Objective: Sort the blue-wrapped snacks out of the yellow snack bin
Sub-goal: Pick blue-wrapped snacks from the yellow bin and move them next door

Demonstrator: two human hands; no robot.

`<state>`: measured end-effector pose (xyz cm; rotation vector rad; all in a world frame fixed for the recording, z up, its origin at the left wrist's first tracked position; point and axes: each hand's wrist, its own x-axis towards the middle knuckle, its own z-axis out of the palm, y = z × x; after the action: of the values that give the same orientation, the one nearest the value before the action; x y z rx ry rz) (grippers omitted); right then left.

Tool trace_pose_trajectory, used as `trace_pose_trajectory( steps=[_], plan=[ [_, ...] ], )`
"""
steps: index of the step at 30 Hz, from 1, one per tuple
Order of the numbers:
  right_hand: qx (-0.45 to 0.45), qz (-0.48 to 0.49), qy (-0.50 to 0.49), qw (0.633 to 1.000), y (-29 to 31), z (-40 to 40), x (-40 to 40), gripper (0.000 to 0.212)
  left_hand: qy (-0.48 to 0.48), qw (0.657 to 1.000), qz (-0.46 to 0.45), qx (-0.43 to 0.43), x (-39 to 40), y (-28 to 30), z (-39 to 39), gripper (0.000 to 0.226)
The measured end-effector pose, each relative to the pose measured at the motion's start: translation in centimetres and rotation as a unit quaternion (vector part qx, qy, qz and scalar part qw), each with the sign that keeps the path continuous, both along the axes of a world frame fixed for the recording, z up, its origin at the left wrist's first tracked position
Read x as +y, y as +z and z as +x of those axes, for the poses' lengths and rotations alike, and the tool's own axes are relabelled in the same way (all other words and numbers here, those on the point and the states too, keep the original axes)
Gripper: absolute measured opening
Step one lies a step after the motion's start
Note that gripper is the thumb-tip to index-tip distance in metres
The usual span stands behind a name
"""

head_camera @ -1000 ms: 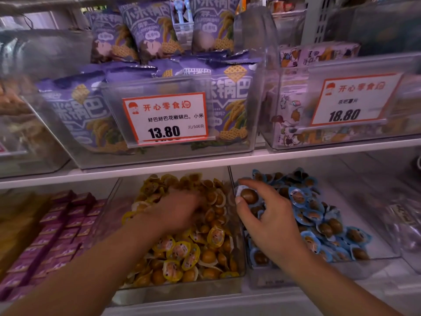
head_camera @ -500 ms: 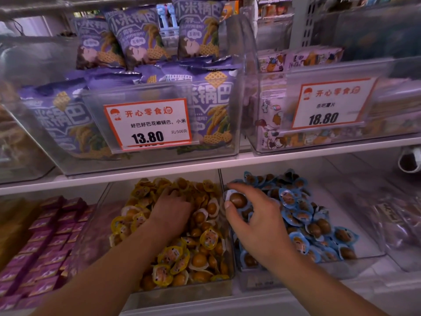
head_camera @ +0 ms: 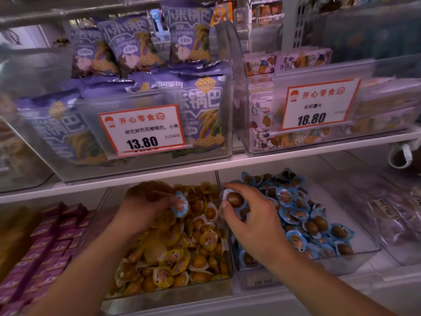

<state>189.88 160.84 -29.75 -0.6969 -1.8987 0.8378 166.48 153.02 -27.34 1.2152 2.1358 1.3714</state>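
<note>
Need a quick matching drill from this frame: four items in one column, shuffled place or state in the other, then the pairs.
Items
1. left hand
2. right hand
3. 13.80 tag
4. pink boxes

Places or states
A. lower shelf, left of the yellow bin
B. pinches a blue-wrapped snack above the yellow snacks
C. front of the bin of purple bags
D. holds a clear-faced snack at the blue bin

Pairs: 1-B, 2-D, 3-C, 4-A
</note>
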Motion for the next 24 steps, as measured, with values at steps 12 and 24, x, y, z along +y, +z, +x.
trace_pose_trajectory(
  steps=[12,24],
  plan=[
    [0.06,-0.22,0.109,0.967,2.4,-2.1,-4.5,0.025,0.045,0.919,0.16,-0.357,-5.4,0.5,5.7,0.02],
    [-0.036,-0.125,0.116,0.985,3.5,-2.8,-3.6,0.01,0.074,0.989,0.11,-0.073,-5.0,-2.4,2.1,0.014]
  ],
)
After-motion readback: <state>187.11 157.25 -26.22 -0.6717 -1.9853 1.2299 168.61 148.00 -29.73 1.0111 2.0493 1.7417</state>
